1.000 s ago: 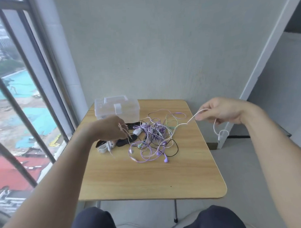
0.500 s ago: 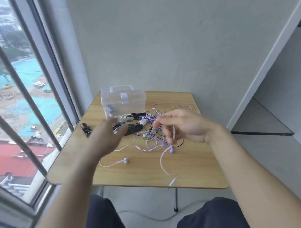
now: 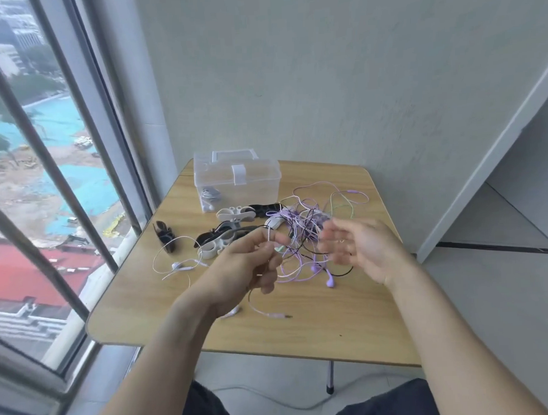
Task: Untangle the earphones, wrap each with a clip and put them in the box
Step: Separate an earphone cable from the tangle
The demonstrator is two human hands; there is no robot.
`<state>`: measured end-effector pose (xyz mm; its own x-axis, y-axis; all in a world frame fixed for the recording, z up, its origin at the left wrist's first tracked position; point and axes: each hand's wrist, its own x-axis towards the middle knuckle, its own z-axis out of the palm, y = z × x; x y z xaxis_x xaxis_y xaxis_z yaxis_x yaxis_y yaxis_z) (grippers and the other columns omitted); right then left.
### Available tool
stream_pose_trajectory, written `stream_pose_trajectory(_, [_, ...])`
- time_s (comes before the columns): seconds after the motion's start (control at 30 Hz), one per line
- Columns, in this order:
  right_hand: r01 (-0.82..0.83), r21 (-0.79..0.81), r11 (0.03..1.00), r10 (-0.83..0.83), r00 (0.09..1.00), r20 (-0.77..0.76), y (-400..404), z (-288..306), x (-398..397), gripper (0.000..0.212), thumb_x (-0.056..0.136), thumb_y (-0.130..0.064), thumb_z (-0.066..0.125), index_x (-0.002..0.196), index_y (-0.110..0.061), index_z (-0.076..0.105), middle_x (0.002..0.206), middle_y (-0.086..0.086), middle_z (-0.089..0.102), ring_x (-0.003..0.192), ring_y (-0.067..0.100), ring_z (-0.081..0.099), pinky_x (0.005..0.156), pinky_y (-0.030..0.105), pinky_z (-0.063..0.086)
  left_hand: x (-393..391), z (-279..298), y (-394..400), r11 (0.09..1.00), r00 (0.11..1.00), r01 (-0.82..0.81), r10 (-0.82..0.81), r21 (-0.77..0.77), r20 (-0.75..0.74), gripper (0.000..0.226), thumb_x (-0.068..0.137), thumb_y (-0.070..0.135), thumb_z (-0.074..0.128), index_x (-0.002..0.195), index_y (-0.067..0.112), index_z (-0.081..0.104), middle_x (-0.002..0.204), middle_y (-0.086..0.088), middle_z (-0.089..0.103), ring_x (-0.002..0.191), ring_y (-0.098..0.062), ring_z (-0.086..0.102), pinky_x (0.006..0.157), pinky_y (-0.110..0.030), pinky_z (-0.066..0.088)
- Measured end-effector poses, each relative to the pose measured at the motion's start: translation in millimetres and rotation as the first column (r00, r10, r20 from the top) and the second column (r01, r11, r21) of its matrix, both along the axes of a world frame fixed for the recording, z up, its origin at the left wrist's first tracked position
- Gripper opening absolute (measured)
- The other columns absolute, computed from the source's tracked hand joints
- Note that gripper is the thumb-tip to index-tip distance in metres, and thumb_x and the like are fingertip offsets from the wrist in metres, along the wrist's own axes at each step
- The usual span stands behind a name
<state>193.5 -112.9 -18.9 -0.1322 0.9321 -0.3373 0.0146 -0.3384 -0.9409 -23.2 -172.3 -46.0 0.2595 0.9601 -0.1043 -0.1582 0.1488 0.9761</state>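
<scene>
Both hands have drawn together over the bench [image 3: 176, 307]. Left hand [image 3: 250, 267] pinches a white cord [image 3: 174, 242] trailing left; right hand [image 3: 358, 251], blurred, hangs released beside the tangle [image 3: 301, 225].

One head-worn wide-angle view only, looking forward and down from above the lap. Close over both forearms, with the wooden table [image 3: 302, 340] filling the middle ground. Window [image 3: 48, 171] at the left edge, wall straight ahead, floor to the right. No second view to overlap.
</scene>
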Motion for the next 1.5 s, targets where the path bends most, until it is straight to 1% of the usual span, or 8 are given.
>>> stream_pose_trajectory(0.2, [-0.427, 0.716, 0.552, -0.082, 0.827, 0.557, 3, -15, -4, 0.049, 0.083, 0.002, 0.066, 0.125, -0.024, 0.066, 0.127, -0.009, 0.064, 0.128, 0.001, 0.050, 0.095, 0.034, 0.053, 11, 9, 33, 0.979, 0.943, 0.205, -0.195, 0.011, -0.269, 0.031, 0.104, 0.026, 0.048, 0.097, 0.007, 0.072, 0.047, -0.002, 0.034, 0.042, -0.015, 0.022, 0.042, -0.019, 0.021])
stream_pose_trajectory(0.33, [-0.491, 0.471, 0.733, 0.310, 0.857, 0.412, 9, -25, -10, 0.035, 0.091, -0.002, 0.056, 0.105, -0.030, 0.071, 0.078, -0.006, 0.071, 0.068, 0.021, 0.061, 0.038, 0.060, 0.050, 15, 12, 47, 0.968, 0.907, 0.250, -0.247, -0.036, -0.342, 0.041, 0.101, 0.030, 0.053, 0.071, 0.008, 0.069, 0.040, -0.003, 0.032, 0.035, -0.016, 0.023, 0.040, -0.020, 0.024])
stream_pose_trajectory(0.63, [-0.102, 0.505, 0.857, 0.153, 0.986, -0.061, 15, -52, 9, 0.031, 0.068, 0.004, 0.055, 0.095, -0.010, 0.065, 0.100, 0.007, 0.068, 0.095, 0.023, 0.067, 0.076, 0.052, 0.056, 34, -17, 52, 0.975, 0.874, 0.150, -0.208, -0.163, -0.438, 0.057, 0.102, 0.042, 0.048, 0.053, 0.017, 0.036, 0.044, -0.004, 0.030, 0.038, -0.018, 0.026, 0.047, -0.025, 0.029])
stream_pose_trajectory(0.73, [-0.396, 0.671, 0.627, 0.161, 0.909, 0.385, 7, -59, 8, 0.066, 0.068, 0.015, 0.054, 0.122, -0.021, 0.066, 0.138, -0.006, 0.056, 0.137, 0.013, 0.047, 0.101, 0.042, 0.050, 40, -17, 50, 0.951, 0.906, 0.164, -0.251, -0.264, -0.342, 0.047, 0.101, 0.020, 0.043, 0.055, 0.018, 0.030, 0.050, -0.002, 0.026, 0.044, -0.019, 0.020, 0.047, -0.025, 0.027])
stream_pose_trajectory(0.83, [-0.529, 0.551, 0.645, 0.207, 0.815, 0.541, 5, -73, 7, 0.032, 0.084, -0.004, 0.065, 0.106, -0.026, 0.072, 0.116, -0.014, 0.070, 0.123, 0.004, 0.058, 0.103, 0.032, 0.047, 41, -14, 48, 0.937, 0.949, 0.131, -0.213, -0.323, -0.234, 0.035, 0.093, 0.009, 0.039, 0.058, 0.017, 0.034, 0.050, 0.002, 0.024, 0.047, -0.018, 0.016, 0.049, -0.026, 0.019])
stream_pose_trajectory(1.1, [-0.123, 0.657, 0.744, -0.147, 0.929, 0.340, 8, -62, 7, 0.043, 0.094, -0.038, 0.056, 0.060, -0.012, 0.059, 0.083, 0.006, 0.050, 0.059, -0.003, 0.061, 0.051, 0.024, 0.047, 16, -13, 52, 0.975, 0.999, -0.020, 0.027, -0.222, 0.029, 0.037, 0.104, 0.023, 0.043, 0.068, 0.015, 0.049, 0.054, 0.006, 0.016, 0.043, -0.011, 0.015, 0.044, -0.023, 0.020])
stream_pose_trajectory(1.27, [-0.125, 0.697, 0.706, -0.236, 0.886, 0.398, 7, -62, 5, 0.042, 0.092, -0.028, 0.067, 0.053, -0.018, 0.057, 0.076, 0.003, 0.046, 0.055, -0.006, 0.061, 0.046, 0.015, 0.039, 26, -7, 51, 0.979, 0.829, -0.125, 0.193, -0.163, 0.524, 0.026, 0.103, 0.015, 0.035, 0.095, 0.010, 0.059, 0.061, 0.006, 0.026, 0.048, -0.009, 0.019, 0.045, -0.021, 0.018])
stream_pose_trajectory(1.5, [-0.389, 0.599, 0.700, -0.081, 0.790, 0.608, 6, -79, -10, 0.059, 0.098, -0.054, 0.051, 0.056, -0.013, 0.056, 0.074, 0.002, 0.050, 0.069, 0.015, 0.049, 0.063, 0.019, 0.039, 19, -11, 60, 0.906, 0.658, -0.353, 0.417, -0.232, 0.626, 0.033, 0.108, 0.028, 0.034, 0.082, 0.018, 0.052, 0.058, 0.007, 0.037, 0.043, -0.009, 0.030, 0.044, -0.019, 0.030])
